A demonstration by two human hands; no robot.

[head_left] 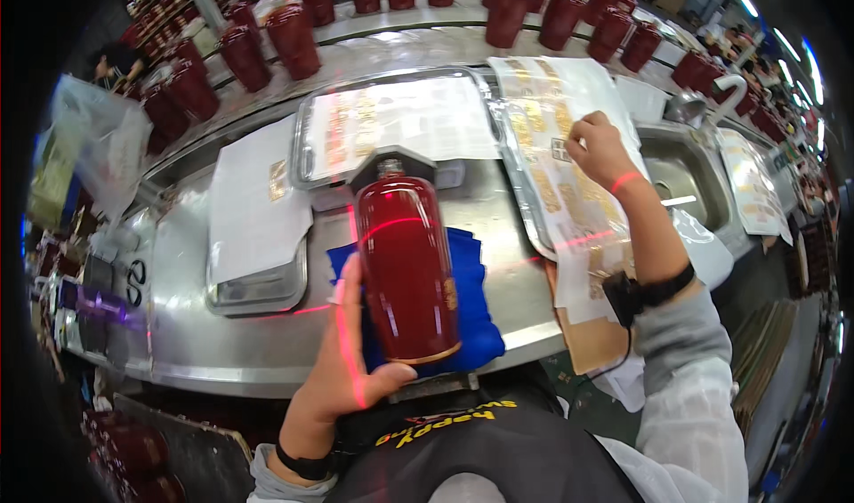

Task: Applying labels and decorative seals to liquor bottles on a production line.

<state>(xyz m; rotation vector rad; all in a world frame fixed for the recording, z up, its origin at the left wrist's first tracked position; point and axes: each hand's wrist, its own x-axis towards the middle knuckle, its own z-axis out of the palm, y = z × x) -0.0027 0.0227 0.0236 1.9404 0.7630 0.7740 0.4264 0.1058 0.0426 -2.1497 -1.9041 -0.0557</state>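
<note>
Red bottle (406, 267) lengthwise in left hand (342, 374) grip, over blue cloth (476, 325).

We see a factory labelling line; rows of identical dark red bottles (294, 40) stand along a conveyor, metal trays (258, 289) of gold label sheets (560, 192) crowd the steel counter (187, 334); a sink (689, 183) sits alongside.

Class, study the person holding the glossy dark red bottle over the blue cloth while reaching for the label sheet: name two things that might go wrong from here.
1. The left hand alone steadies the glossy dark red bottle lying on the blue cloth near the steel bench's front edge; it might roll or slip off.
2. The right hand picks at the sheet of gold labels; a label may tear or crease.
</note>
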